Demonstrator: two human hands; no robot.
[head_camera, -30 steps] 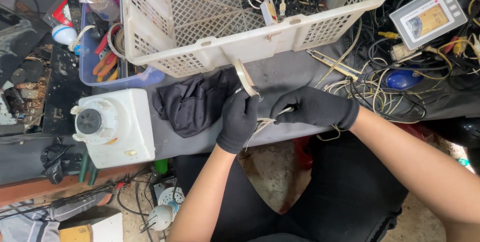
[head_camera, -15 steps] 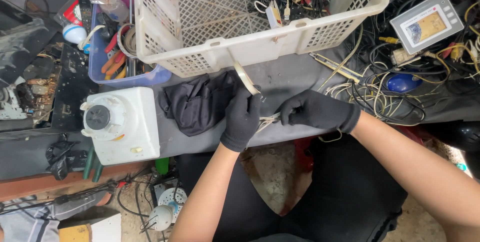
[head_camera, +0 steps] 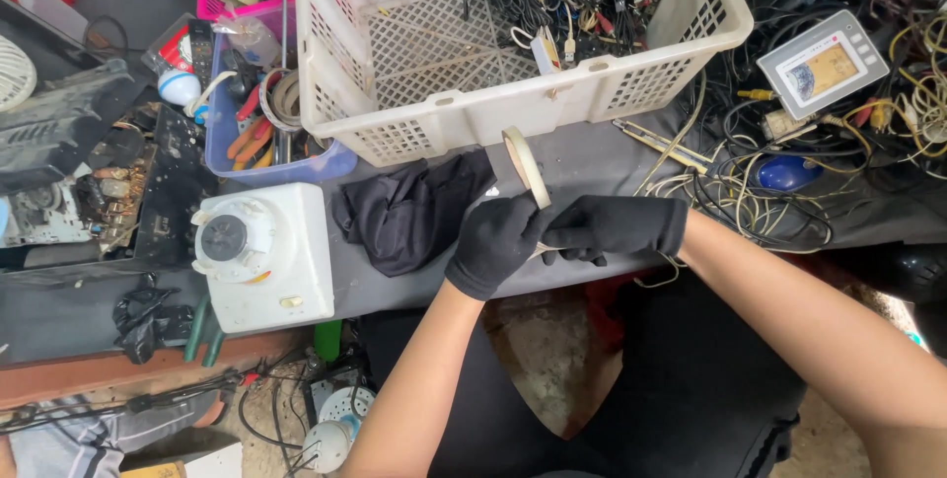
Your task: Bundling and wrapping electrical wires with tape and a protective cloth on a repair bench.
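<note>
Head view: left hand (head_camera: 496, 241), black-gloved, fingers closed on a roll of pale tape (head_camera: 526, 164), held upright on edge just in front of the white mesh basket (head_camera: 473, 123) of cables. Right hand (head_camera: 612, 228), also gloved, fingers pinched on something thin at the roll's lower edge; what exactly, cannot tell. Black cloth (head_camera: 409, 212) lies just left. Risk: gloves may stick to the adhesive, or the strip may fold onto itself if slack.

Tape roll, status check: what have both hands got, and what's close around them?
Left hand gripping tape roll, roll on edge. Right hand pinching at its lower end; what its fingers hold is hidden. White basket just behind, black cloth to the left.
</note>
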